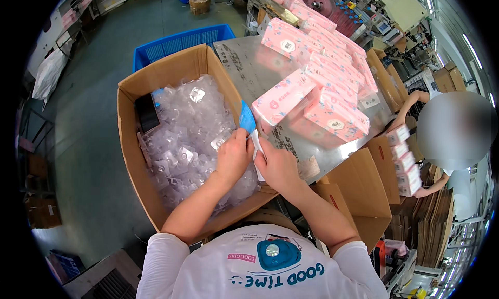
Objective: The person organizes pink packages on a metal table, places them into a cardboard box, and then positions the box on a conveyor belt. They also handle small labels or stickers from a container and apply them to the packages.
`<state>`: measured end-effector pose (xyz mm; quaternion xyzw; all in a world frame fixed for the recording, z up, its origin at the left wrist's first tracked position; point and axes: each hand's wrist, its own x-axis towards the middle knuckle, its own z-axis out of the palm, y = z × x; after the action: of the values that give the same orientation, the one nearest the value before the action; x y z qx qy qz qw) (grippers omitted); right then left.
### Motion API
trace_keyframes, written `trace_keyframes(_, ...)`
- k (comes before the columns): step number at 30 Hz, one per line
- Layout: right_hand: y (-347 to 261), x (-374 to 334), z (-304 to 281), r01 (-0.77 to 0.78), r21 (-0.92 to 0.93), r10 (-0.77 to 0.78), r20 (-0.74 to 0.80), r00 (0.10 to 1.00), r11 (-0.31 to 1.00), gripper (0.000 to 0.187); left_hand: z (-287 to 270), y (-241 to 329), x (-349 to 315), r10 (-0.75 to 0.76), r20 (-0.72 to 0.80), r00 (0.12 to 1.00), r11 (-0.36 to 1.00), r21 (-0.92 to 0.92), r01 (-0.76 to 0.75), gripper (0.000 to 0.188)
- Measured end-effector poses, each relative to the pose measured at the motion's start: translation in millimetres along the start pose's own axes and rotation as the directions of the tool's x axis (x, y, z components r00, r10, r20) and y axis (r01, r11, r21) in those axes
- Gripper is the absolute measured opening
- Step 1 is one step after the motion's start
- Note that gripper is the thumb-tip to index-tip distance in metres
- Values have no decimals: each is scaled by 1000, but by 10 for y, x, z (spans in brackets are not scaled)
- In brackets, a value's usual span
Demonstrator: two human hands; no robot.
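My left hand is closed at the lower end of a small blue sheet, over the right edge of an open cardboard box. Beside it my right hand pinches a narrow white strip that runs down between the two hands. Whether the blue sheet and white strip are one piece I cannot tell. Below my left hand the box holds a heap of clear plastic hooks on square backings. Past my hands, a pink tissue pack lies on the metal table.
More pink tissue packs lie in rows to the right. A dark phone rests in the hook box. A blue crate stands behind it, an open carton at my right. Further right a co-worker's arms hold stacked packs.
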<state>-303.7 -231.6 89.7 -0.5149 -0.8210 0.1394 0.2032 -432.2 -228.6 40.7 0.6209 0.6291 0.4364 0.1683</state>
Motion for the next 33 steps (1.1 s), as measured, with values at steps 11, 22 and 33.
trace_keyframes(11,5,203,31,-145,109,120,212,970,983,26,-59,-36,-32,98,-83,992,995,-21,-100,10)
trace_keyframes(22,100,403,-33,-143,218,74,295,953,965,52,-124,-53,1,217,-111,970,974,91,-208,11)
trace_keyframes(33,33,446,-199,-500,638,304,399,865,586,59,-173,-258,13,-181,103,978,898,-389,207,8)
